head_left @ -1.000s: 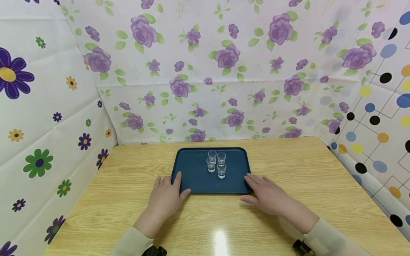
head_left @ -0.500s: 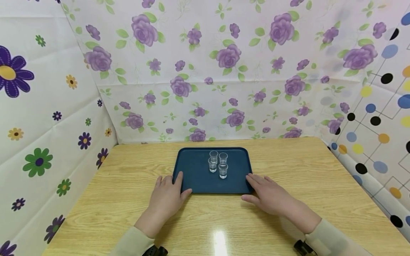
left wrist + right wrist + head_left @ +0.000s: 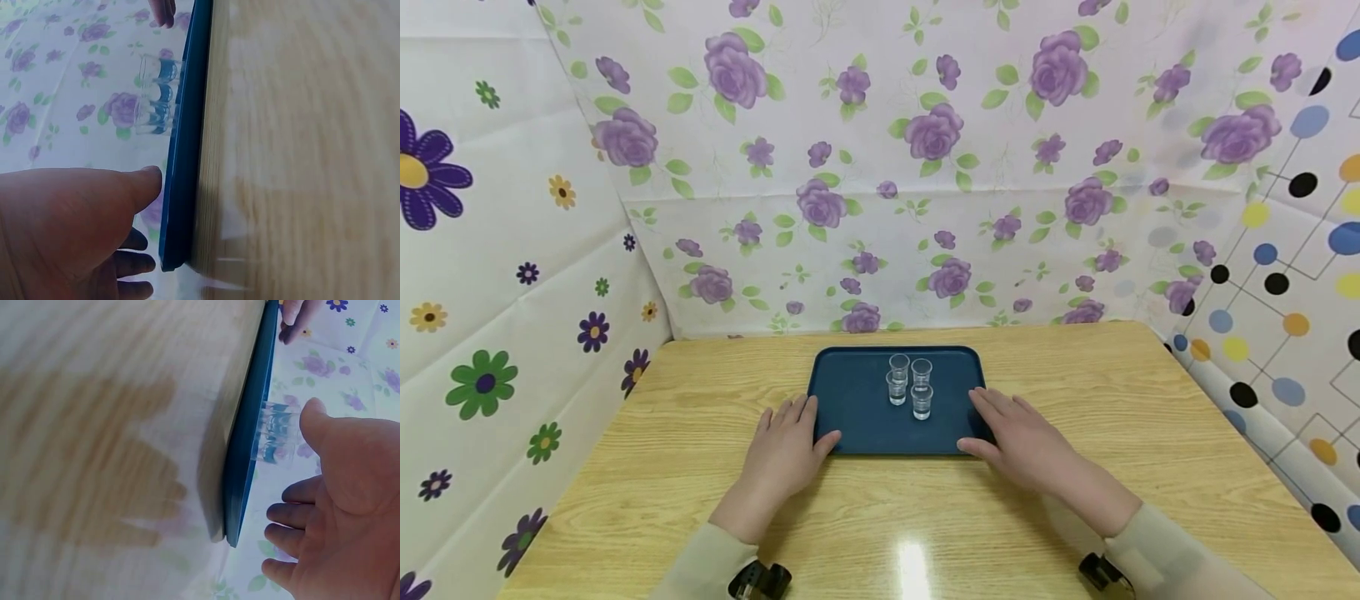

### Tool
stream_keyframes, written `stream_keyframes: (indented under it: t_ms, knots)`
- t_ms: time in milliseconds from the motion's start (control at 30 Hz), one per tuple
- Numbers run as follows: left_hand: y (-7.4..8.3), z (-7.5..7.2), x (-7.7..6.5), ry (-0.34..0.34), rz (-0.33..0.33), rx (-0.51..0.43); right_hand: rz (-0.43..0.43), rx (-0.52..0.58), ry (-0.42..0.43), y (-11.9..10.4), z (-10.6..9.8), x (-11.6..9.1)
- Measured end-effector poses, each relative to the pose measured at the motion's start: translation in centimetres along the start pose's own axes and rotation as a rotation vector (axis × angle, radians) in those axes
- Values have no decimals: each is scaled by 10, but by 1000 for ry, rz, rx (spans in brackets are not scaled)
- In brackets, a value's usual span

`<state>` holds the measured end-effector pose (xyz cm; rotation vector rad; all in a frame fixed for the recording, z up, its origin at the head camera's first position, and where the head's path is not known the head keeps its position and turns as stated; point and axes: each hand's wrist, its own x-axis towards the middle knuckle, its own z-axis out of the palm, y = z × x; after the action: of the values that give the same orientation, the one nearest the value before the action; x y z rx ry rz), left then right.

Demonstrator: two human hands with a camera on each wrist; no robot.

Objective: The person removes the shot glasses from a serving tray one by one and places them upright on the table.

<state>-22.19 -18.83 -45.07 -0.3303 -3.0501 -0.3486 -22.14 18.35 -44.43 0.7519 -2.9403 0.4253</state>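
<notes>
A dark blue rectangular tray (image 3: 850, 417) lies on the wooden table. Right of its middle, several small clear shot glasses (image 3: 921, 403) stand upright in a cluster. My left hand (image 3: 781, 454) is at the tray's front left corner, fingers extended and thumb spread. At the front right corner, my right hand (image 3: 1026, 437) mirrors it with relaxed, outstretched fingers. Both wrist views show gaps between the fingers and the tray: the left thumb (image 3: 147, 186) is just above the rim, and the right fingers (image 3: 290, 515) are apart from it. Neither hand grips anything.
The light wood table (image 3: 917, 517) extends around the tray. A rose-patterned sheet (image 3: 880, 167) rises behind the table, with a daisy-patterned sheet (image 3: 542, 333) on the left and a dotted one (image 3: 1300, 275) on the right.
Both hands have come up slightly off the tray's corners, where their fingers rested on its edges half a second ago. The glasses keep their places on the tray.
</notes>
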Motion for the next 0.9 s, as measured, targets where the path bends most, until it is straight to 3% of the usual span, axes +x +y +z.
stream_keyframes:
  t_ms: [467,900]
  knots:
    - [-17,7,17,16,-57,-61,-5,30,66,-4,-2,29]
    - [-23,14,23,27,-31,-87,77,171,110,-11,4,55]
